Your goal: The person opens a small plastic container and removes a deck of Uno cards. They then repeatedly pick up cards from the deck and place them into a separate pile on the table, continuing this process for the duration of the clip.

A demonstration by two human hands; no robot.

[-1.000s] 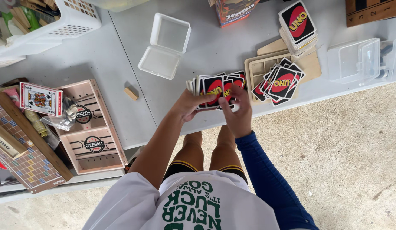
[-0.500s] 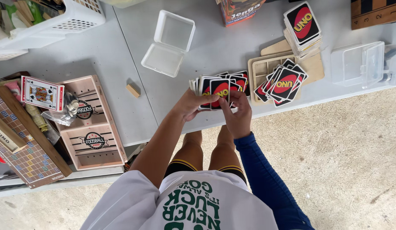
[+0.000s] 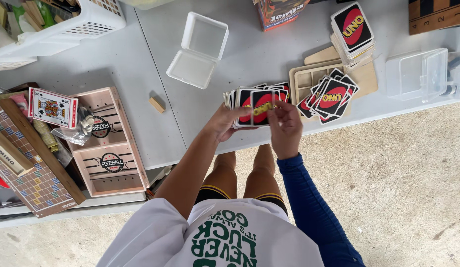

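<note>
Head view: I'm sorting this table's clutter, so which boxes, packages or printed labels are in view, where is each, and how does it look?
Game box: far edge, upright, multicoloured.
Open clear case: far middle, square, lid open.
Clear box: right edge, rectangular.
Wooden tray: left, pale wood, round black-and-white labels.
White basket: far left, perforated plastic.
Card fan: held by left hand and right hand, black backs with red ovals.

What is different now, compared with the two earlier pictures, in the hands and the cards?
The right hand has lifted from the edge of the fanned cards and now pinches one black-backed card at its lower end, over the middle of the fan. The left hand keeps holding the fan from the left. The loose pile on the wooden tray, the stacked deck and the open clear box stayed as they were.
</note>
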